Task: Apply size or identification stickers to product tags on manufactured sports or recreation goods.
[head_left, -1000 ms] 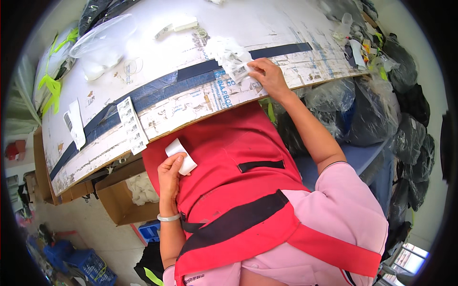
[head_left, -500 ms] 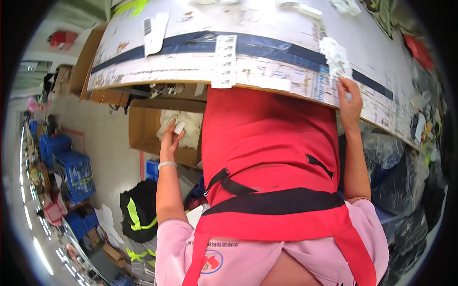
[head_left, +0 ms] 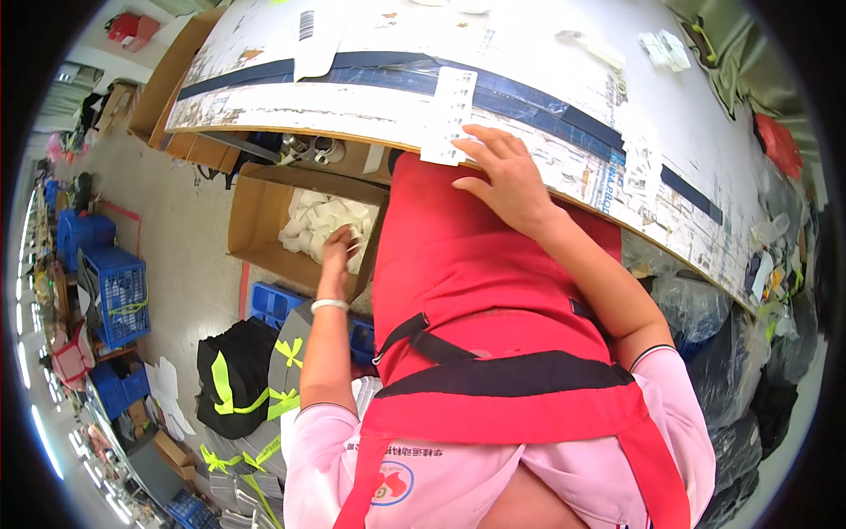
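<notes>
My left hand [head_left: 336, 254] is at the right side of an open cardboard box [head_left: 248, 216], below the table edge. Its fingers are closed on a small white label [head_left: 354, 248], of which only an edge shows. Loose white labels [head_left: 310, 220] lie in a heap inside that box. Over the table's front edge, my right hand [head_left: 508, 176] is open with fingers apart. Its fingertips are next to a strip of printed white labels [head_left: 448, 115], which overhangs the edge a little. Farther right, a crumpled pile of white labels [head_left: 641, 160] lies on the table.
The white table [head_left: 370, 119] has dark tape along it. On it are a white tag [head_left: 317, 44] and a small white bundle [head_left: 664, 50]. Plastic-wrapped bags [head_left: 705, 353] crowd the right. Blue crates [head_left: 115, 291] and a black bundle with yellow-green ties [head_left: 233, 379] are at left.
My right hand has left the crumpled label pile and moved left to the label strip, its fingers spreading. My left hand has shifted slightly right and lower at the box. The view has shifted slightly.
</notes>
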Action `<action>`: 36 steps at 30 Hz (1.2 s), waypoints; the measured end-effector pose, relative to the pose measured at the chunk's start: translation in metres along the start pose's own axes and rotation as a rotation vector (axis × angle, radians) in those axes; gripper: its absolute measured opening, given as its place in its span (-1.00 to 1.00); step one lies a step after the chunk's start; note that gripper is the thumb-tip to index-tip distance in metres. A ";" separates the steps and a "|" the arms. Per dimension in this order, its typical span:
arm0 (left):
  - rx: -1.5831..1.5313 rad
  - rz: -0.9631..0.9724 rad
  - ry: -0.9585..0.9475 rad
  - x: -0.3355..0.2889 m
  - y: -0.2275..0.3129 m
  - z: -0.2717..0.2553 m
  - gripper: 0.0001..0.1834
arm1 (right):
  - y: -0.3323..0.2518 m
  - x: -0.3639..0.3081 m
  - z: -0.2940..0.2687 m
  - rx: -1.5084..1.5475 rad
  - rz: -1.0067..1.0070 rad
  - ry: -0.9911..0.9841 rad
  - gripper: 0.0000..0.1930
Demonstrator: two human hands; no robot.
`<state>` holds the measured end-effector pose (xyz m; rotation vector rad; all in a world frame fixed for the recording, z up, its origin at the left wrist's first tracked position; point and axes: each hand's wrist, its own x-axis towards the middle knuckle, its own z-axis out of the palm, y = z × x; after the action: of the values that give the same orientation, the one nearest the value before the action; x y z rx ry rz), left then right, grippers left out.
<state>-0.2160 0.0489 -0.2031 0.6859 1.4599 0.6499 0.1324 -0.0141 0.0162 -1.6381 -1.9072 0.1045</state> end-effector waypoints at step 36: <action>0.135 0.261 -0.732 -0.165 0.157 0.201 -0.82 | 0.007 -0.027 -0.061 1.105 0.706 -0.260 -0.87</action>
<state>-0.0148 0.0224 0.0224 1.0941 0.7432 0.4249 0.1696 -0.0567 0.0519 -1.3793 -0.9358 1.4181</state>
